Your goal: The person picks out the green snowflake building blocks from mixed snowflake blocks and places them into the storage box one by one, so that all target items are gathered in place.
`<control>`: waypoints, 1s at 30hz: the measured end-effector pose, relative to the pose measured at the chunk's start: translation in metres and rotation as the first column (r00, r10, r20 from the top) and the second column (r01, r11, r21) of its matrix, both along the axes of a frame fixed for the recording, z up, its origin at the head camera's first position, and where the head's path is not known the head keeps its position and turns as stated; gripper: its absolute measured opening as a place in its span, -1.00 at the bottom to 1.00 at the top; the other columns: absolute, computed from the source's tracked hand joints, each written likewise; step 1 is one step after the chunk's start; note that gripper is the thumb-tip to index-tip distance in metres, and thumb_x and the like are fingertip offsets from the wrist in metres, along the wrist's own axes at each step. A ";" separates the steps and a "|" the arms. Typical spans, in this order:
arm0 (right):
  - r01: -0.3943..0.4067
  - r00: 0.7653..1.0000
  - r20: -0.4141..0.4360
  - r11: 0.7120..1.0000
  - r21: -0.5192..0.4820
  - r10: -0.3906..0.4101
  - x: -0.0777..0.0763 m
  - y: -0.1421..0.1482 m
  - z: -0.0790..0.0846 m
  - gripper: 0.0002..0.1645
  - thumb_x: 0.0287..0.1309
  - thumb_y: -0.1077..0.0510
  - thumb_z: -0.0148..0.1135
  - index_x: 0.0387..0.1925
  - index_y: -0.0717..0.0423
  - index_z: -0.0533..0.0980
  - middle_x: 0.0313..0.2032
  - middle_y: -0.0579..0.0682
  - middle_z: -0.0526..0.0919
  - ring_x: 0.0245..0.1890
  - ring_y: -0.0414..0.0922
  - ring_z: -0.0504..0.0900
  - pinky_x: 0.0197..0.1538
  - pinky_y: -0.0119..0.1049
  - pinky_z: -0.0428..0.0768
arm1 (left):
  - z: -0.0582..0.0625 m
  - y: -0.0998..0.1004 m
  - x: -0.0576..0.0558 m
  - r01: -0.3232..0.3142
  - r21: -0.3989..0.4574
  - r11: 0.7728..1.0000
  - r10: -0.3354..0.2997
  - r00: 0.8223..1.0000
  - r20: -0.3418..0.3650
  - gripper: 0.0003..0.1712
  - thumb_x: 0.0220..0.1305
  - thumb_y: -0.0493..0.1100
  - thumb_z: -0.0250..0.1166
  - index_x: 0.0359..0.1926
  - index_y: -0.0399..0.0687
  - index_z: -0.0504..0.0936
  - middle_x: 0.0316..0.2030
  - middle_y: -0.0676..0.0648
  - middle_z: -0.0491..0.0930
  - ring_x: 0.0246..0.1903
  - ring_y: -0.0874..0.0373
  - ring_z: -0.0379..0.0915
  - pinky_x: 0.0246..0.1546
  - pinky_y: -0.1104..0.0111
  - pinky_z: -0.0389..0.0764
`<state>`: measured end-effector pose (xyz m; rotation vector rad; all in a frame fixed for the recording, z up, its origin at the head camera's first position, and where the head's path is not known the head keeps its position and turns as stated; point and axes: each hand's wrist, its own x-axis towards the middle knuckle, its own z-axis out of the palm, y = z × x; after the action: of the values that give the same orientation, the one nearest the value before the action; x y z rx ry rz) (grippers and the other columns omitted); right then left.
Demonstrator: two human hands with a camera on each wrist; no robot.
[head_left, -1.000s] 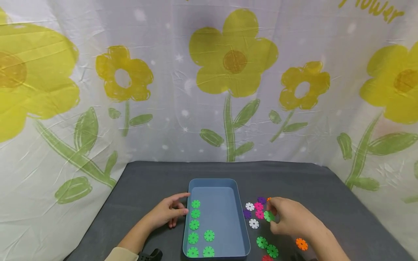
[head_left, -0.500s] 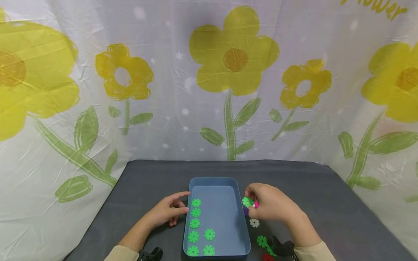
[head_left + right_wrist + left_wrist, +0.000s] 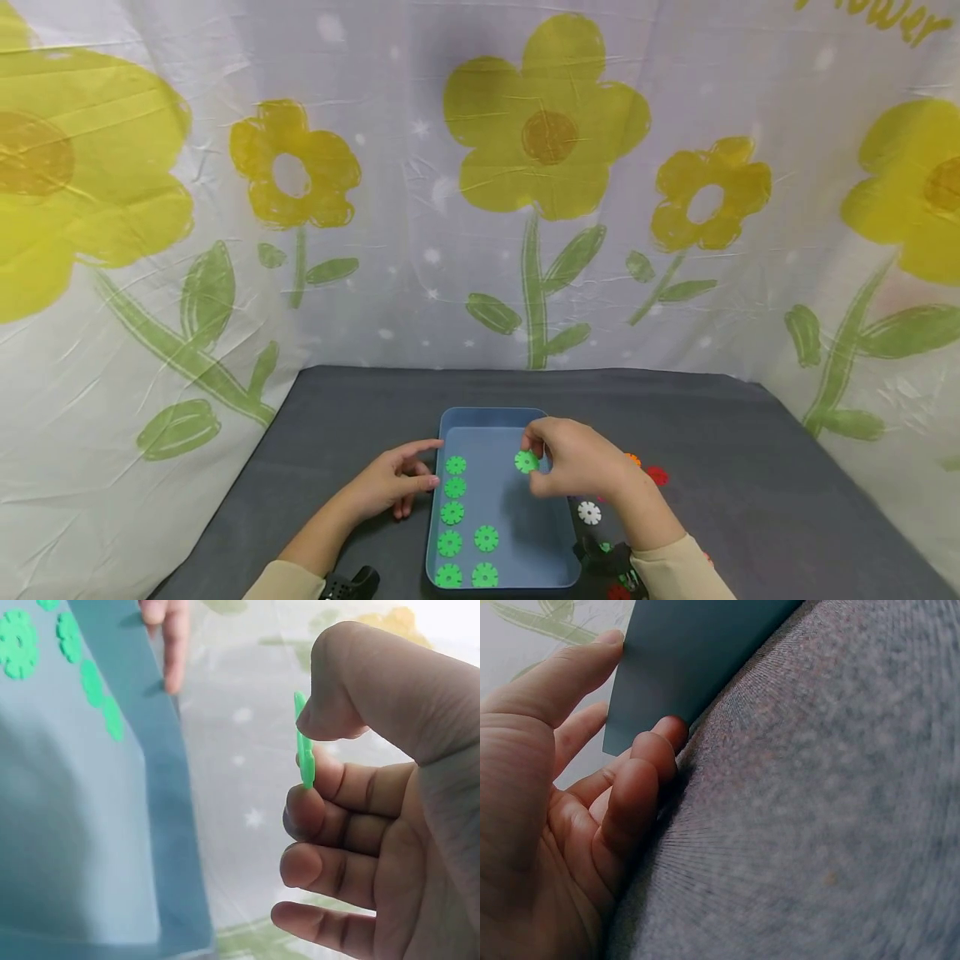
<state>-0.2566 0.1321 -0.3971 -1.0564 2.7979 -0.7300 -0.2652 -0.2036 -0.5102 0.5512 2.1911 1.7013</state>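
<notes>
My right hand (image 3: 577, 458) pinches a green notched plastic disc (image 3: 527, 462) between thumb and fingers, above the right part of a blue rectangular tray (image 3: 504, 582). In the right wrist view the green disc (image 3: 304, 742) appears edge-on. Inside the tray, several like green discs (image 3: 452, 512) lie in a column along the left side, and two more green discs (image 3: 486, 538) sit beside its near end. My left hand (image 3: 390, 483) rests index finger and thumb on the tray's left edge. In the left wrist view its other fingers (image 3: 634, 795) bend loosely by the tray's outer wall (image 3: 682, 667).
Right of the tray, partly behind the right arm, lie loose discs, among them a white disc (image 3: 589, 512), a red disc (image 3: 657, 476) and an orange disc (image 3: 633, 459). The dark tablecloth (image 3: 360, 417) meets a flower-printed curtain (image 3: 397, 250) behind.
My right hand has lifted the green disc from the loose discs on the right and carried it left over the tray. The left hand stays at the tray's edge.
</notes>
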 end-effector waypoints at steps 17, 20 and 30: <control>-0.069 0.994 0.087 0.997 0.035 0.065 -0.013 -0.042 -0.046 -0.73 -0.08 0.14 0.44 -0.27 -0.08 0.56 -0.44 -0.22 0.51 -0.48 -0.29 0.39 -0.36 -0.34 0.45 | 0.001 0.001 0.000 -0.016 0.002 1.000 0.016 1.000 0.016 -0.22 0.41 -0.10 0.38 0.54 -0.14 0.28 -0.24 -0.15 0.68 -0.67 0.11 0.43 -0.68 0.32 0.53; -0.080 0.993 0.089 0.996 0.047 0.076 -0.015 -0.045 -0.049 -0.72 -0.13 0.16 0.45 -0.29 -0.06 0.58 -0.46 -0.22 0.51 -0.49 -0.29 0.40 -0.36 -0.35 0.46 | 0.001 0.002 0.000 -0.016 0.001 1.000 0.016 1.000 0.012 -0.22 0.41 -0.11 0.39 0.54 -0.14 0.29 -0.24 -0.15 0.68 -0.67 0.12 0.43 -0.68 0.34 0.52; -0.106 0.986 0.148 0.980 0.166 0.082 -0.016 -0.055 -0.056 -0.68 -0.12 0.15 0.51 -0.23 0.04 0.65 -0.48 -0.25 0.51 -0.49 -0.30 0.43 -0.35 -0.37 0.48 | 0.000 0.001 0.001 -0.015 0.002 1.000 0.015 1.000 0.008 -0.22 0.41 -0.12 0.38 0.53 -0.16 0.28 -0.24 -0.15 0.68 -0.68 0.14 0.42 -0.68 0.36 0.51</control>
<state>-0.2727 0.0775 -0.4532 -1.0543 2.6170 -0.5176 -0.2647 -0.2030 -0.5106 0.5293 2.1936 1.7108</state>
